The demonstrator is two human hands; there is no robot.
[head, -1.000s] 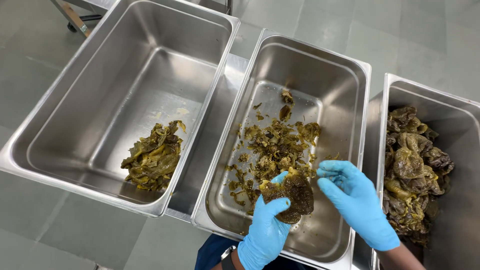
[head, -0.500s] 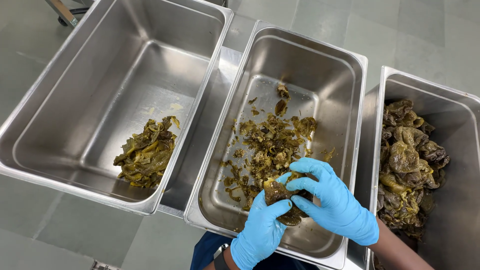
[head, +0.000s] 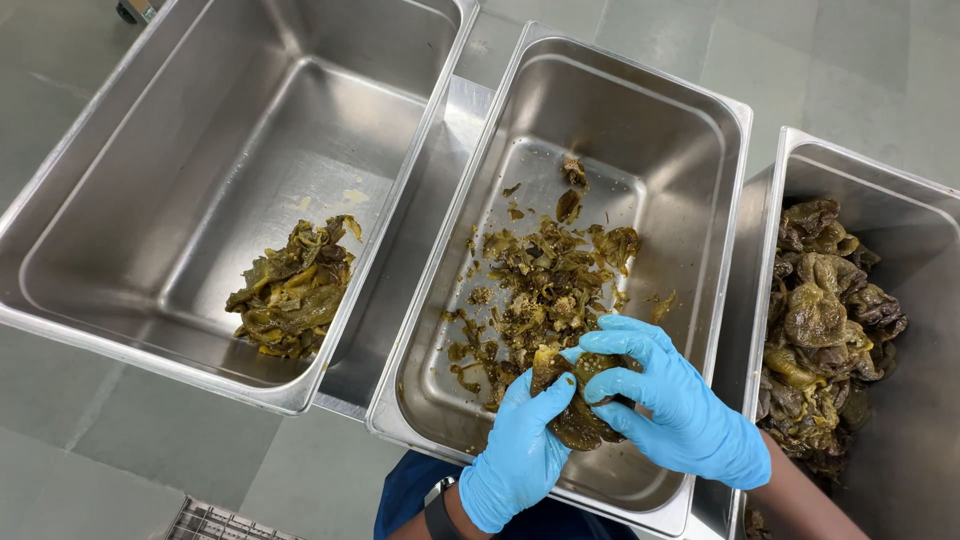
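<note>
Three pans side by side. The left pan has a small heap of peppers in its near right corner. The middle pan has scraps scattered mid-floor, with both hands over its near end around one pepper. The right pan holds a pile along its left side, probably running past the frame's edge.

L hand, R hand, gloved, curled together
</note>
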